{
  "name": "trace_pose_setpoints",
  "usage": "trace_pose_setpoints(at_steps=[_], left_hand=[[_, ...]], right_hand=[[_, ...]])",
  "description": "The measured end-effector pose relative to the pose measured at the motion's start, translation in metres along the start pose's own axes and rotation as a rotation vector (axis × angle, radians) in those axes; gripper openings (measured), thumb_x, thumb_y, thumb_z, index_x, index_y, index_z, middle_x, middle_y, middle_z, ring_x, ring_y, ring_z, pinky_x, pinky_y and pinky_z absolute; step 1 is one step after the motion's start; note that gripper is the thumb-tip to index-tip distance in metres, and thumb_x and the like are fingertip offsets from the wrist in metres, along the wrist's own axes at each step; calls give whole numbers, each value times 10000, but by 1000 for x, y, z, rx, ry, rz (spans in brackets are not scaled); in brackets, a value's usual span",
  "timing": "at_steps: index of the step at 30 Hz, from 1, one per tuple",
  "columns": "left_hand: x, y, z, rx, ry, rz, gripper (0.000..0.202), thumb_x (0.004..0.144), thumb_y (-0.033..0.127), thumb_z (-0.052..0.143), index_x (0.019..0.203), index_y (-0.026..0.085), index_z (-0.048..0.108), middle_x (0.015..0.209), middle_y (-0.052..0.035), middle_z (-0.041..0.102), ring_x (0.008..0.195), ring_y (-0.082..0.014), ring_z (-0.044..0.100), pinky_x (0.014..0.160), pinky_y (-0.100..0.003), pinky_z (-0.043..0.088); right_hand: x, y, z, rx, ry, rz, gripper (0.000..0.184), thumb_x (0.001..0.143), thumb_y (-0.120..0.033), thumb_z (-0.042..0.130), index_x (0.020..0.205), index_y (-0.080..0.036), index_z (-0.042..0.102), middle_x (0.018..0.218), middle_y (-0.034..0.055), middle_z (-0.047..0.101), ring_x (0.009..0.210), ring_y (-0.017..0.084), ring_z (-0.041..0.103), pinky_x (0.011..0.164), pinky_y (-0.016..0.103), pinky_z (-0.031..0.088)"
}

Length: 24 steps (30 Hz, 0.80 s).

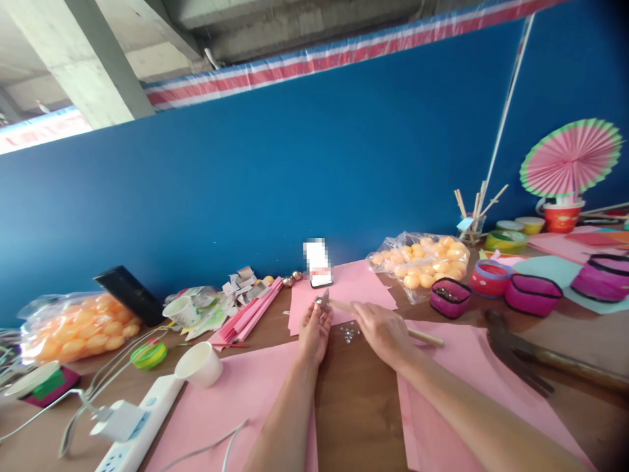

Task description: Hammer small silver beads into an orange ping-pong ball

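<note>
My left hand (314, 331) rests on the wooden table (361, 400), its fingers pinched on a small silvery metal piece (324, 300) at the near end of a wooden stick (422, 336). My right hand (381, 331) is closed around that stick, which runs from the metal piece back to the right under my palm. A little heap of small shiny metal bits (348, 334) lies on the bare wood between my hands. Pink paper sheets (339, 288) lie under and around both hands.
A hammer (521, 357) lies at the right. Purple tubs (449, 296), a bag of orange balls (425, 259), a phone (318, 264), a tipped paper cup (200, 364), a power strip (140, 423) with cables and a pink paper fan (570, 157) surround the work spot.
</note>
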State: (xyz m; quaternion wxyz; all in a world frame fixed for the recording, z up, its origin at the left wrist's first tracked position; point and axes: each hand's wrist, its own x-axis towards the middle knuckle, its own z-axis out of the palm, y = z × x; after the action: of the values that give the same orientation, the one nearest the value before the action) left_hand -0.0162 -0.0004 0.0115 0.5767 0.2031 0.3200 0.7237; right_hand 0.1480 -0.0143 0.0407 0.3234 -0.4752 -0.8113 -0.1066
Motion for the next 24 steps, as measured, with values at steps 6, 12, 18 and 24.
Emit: trace_pose_setpoints(at_steps=[6, 12, 18, 24], left_hand=[[-1, 1, 3, -24, 0, 25, 234, 712, 159, 611, 946, 145, 606, 922, -74, 643, 818, -136, 618, 880, -316, 438], [0, 1, 3, -60, -73, 36, 242, 713, 150, 608, 955, 143, 611, 985, -82, 635, 894, -163, 606, 927, -335, 413], [2, 1, 0, -56, -71, 28, 273, 711, 126, 604, 984, 140, 596, 1031, -91, 618, 926, -178, 599, 933, -332, 411], [1, 0, 0, -50, -51, 37, 296, 707, 104, 599, 1001, 136, 590, 987, -94, 630, 908, -176, 604, 934, -352, 409]], right_hand=[[1, 1, -8, -39, 57, 5, 328, 875, -205, 348, 1178, -236, 469, 712, 18, 604, 611, 93, 536, 542, 195, 318], [1, 2, -10, -64, 13, -18, 340, 869, -181, 349, 1177, -257, 470, 707, 19, 597, 620, 103, 531, 544, 202, 313], [1, 4, -7, -84, 7, -10, 350, 872, -204, 356, 1206, -259, 443, 785, 33, 602, 643, 110, 538, 530, 206, 310], [2, 4, -9, -89, 5, -6, 351, 878, -202, 341, 1208, -261, 443, 775, 28, 595, 659, 110, 535, 547, 205, 316]])
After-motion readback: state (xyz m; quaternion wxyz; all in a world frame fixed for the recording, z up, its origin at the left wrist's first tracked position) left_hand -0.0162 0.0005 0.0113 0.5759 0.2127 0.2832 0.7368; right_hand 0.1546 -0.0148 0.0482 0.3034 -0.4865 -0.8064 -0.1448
